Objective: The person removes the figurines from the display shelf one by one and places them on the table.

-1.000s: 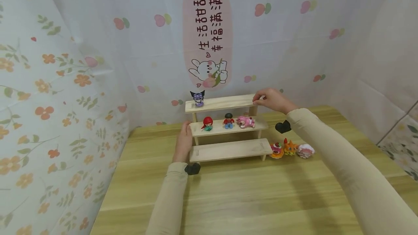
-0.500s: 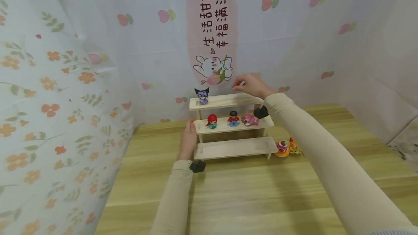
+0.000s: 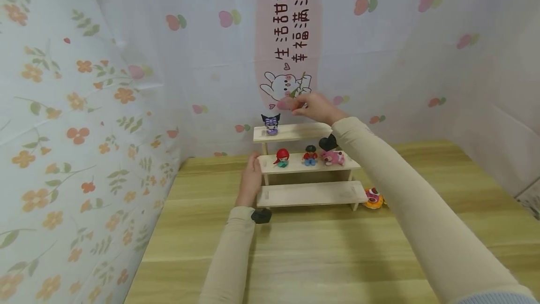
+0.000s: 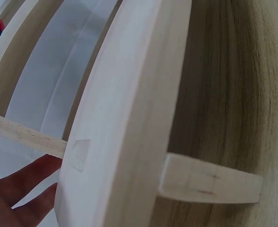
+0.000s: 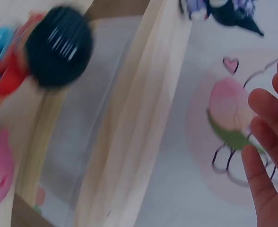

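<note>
A three-tier wooden display shelf (image 3: 312,194) stands on the table. My left hand (image 3: 250,177) rests against its left side; in the left wrist view, the fingers (image 4: 32,177) touch by a wooden upright. Above the top board hovers my right hand (image 3: 314,107), its fingers loosely bent and holding nothing in the right wrist view. A purple-and-black figurine (image 3: 272,125) sits at the top board's left end. Along the middle board are a red-haired mermaid figurine (image 3: 281,157), a dark-capped boy figurine (image 3: 310,155) and a pink figurine (image 3: 333,157), partly hidden by the black wrist device.
An orange-and-pink figurine (image 3: 373,198) lies on the table (image 3: 303,252) beside the shelf's right end. My right sleeve (image 3: 396,177) hides what is behind it. A printed cloth (image 3: 202,36) hangs behind the shelf, and a floral cloth (image 3: 101,163) hangs at left.
My right hand has left the top board's right end and moved up and left. The forearm now covers figurines seen earlier at right. My left hand stays at the shelf's side.
</note>
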